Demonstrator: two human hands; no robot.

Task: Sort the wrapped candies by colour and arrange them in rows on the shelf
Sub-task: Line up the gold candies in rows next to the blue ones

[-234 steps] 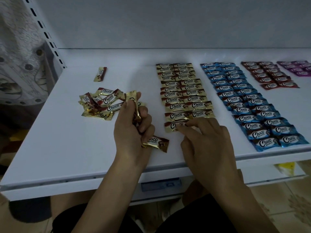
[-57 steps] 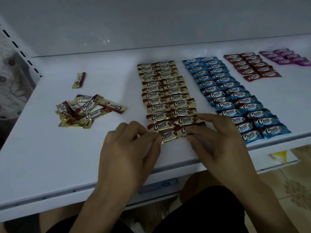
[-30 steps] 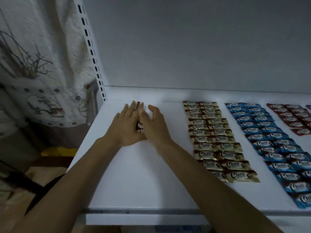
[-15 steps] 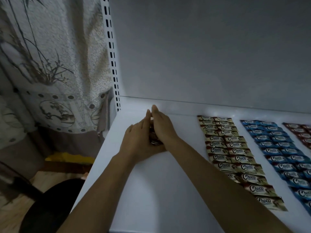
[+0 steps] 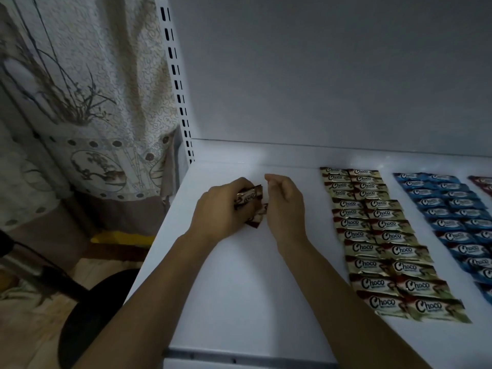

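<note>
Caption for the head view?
Left hand grips candies at the shelf, right hand alongside; gold rows and blue rows beside them.

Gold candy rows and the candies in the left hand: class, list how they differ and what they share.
The gold candy rows lie flat on the shelf in two tidy columns; the held candies are bunched at odd angles. No hand touches the rows; the left hand grips the bunch. Both show the Choco print.

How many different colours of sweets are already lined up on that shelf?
3: gold sweets leftmost, blue sweets beside them on the right, dark red sweets cut off at the picture's right edge. More may lie beyond the frame.
</note>
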